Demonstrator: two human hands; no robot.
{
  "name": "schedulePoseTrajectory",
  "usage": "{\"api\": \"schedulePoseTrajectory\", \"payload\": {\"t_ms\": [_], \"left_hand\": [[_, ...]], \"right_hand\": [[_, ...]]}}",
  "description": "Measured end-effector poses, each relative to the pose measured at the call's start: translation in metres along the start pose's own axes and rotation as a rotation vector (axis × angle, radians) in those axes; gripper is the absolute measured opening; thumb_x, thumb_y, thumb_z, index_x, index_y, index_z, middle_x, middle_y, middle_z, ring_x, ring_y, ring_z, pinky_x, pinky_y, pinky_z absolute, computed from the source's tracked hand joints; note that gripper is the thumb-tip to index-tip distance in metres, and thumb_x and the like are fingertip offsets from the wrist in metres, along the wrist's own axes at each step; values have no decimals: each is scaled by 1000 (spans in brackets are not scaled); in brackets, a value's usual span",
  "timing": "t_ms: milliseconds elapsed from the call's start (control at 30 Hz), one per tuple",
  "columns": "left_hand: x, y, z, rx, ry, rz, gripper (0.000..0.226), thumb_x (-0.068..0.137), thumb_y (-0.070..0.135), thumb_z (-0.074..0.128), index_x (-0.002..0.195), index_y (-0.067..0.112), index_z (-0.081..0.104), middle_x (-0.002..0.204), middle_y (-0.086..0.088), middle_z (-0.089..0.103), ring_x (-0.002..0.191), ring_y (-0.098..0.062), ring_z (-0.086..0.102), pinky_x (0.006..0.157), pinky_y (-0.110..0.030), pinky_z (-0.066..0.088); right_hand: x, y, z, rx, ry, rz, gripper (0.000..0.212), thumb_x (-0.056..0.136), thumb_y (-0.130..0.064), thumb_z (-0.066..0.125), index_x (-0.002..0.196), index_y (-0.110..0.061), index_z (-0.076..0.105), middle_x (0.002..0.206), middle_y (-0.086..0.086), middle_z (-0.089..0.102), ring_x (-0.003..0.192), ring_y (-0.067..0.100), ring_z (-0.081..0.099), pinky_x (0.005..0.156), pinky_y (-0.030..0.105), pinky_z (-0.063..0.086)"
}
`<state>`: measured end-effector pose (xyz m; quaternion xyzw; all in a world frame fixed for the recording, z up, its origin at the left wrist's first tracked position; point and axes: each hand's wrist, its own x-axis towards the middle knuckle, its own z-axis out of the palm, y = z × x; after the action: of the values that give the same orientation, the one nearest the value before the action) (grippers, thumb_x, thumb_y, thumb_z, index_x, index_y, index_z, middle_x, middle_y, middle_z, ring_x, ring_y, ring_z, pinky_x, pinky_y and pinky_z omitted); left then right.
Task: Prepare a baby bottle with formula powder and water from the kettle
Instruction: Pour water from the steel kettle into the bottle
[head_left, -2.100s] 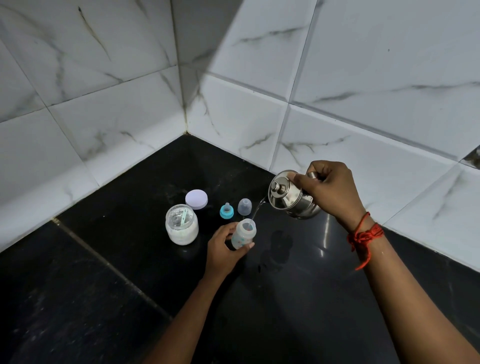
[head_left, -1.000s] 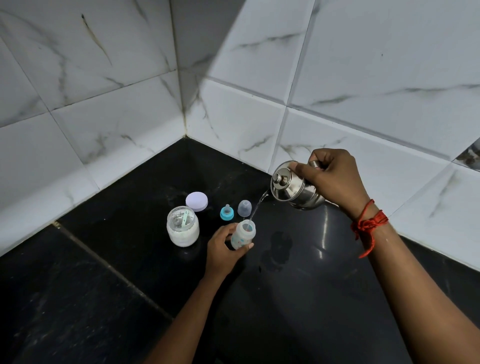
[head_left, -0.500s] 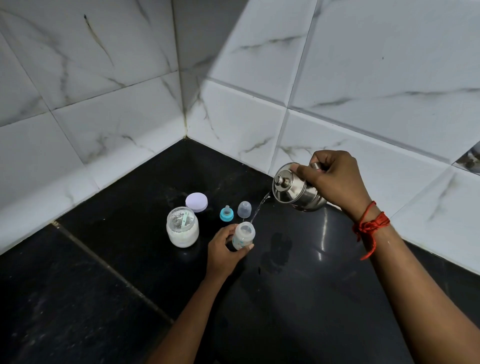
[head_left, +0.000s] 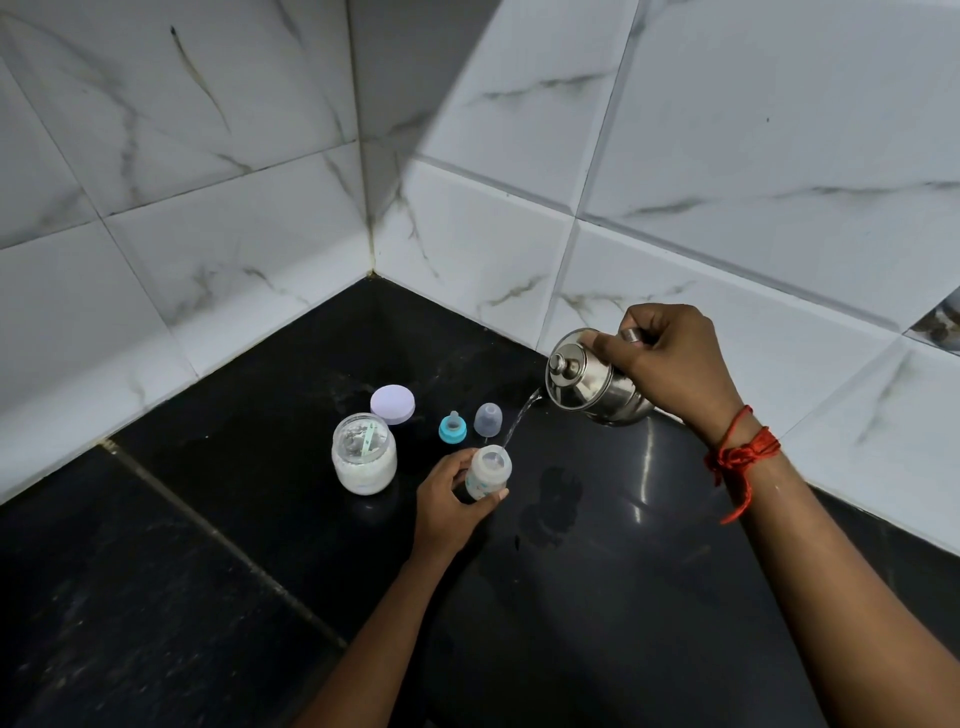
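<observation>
A small open baby bottle (head_left: 488, 473) stands on the black counter (head_left: 623, 597), and my left hand (head_left: 451, 506) is wrapped around its side. Up and to its right, my right hand (head_left: 670, 364) grips the handle of a steel kettle (head_left: 589, 384) that is tilted to the left. A thin stream of water (head_left: 521, 422) runs from the spout down to the bottle's mouth. An open glass jar of white formula powder (head_left: 364, 453), with a pale green scoop inside, stands left of the bottle.
The jar's lilac lid (head_left: 392, 404) lies behind the jar. A teal collar with teat (head_left: 452, 428) and a clear bottle cap (head_left: 488, 419) stand behind the bottle. White marble-tiled walls (head_left: 234, 249) meet in a corner at the back.
The kettle has risen a little and tipped further to the left while the water keeps pouring. My left hand and the bottle have stayed in place.
</observation>
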<state>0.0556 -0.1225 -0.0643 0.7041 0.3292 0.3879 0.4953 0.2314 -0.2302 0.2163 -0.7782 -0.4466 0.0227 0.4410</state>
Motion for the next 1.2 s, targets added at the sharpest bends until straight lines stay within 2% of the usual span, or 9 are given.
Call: {"api": "schedulePoseTrajectory", "payload": {"t_ms": [400, 667, 800, 1000, 1200], "left_hand": [[1, -1, -1, 11, -2, 1, 54, 71, 22, 95, 119, 23, 71, 121, 11, 73, 116, -15, 69, 97, -43, 60], [1, -2, -2, 21, -1, -1, 56, 71, 20, 96, 120, 21, 71, 121, 11, 73, 116, -12, 69, 97, -38, 60], [1, -1, -2, 22, 3, -1, 54, 70, 19, 97, 117, 21, 71, 119, 11, 73, 113, -11, 69, 95, -36, 60], [1, 0, -4, 35, -8, -3, 53, 69, 25, 97, 116, 24, 71, 118, 13, 73, 111, -10, 70, 92, -35, 61], [2, 1, -5, 65, -15, -7, 55, 70, 26, 97, 118, 23, 71, 119, 13, 73, 112, -10, 70, 93, -35, 61]], "right_hand": [[-2, -3, 3, -22, -10, -3, 53, 81, -32, 78, 52, -16, 37, 48, -3, 41, 48, 11, 34, 56, 27, 33], [1, -7, 2, -30, 7, -11, 54, 82, -31, 78, 51, -17, 37, 47, -6, 40, 44, 7, 35, 53, 26, 33], [2, -8, -1, -30, 15, -17, 54, 82, -31, 78, 52, -17, 36, 49, -2, 43, 44, 5, 36, 53, 25, 34], [6, -9, -6, -29, 33, -26, 55, 81, -30, 78, 51, -18, 35, 47, -2, 41, 43, 6, 36, 53, 26, 33], [8, -11, -10, -37, 51, -47, 54, 81, -29, 78, 50, -18, 35, 48, -2, 41, 48, 12, 37, 56, 26, 34]]}}
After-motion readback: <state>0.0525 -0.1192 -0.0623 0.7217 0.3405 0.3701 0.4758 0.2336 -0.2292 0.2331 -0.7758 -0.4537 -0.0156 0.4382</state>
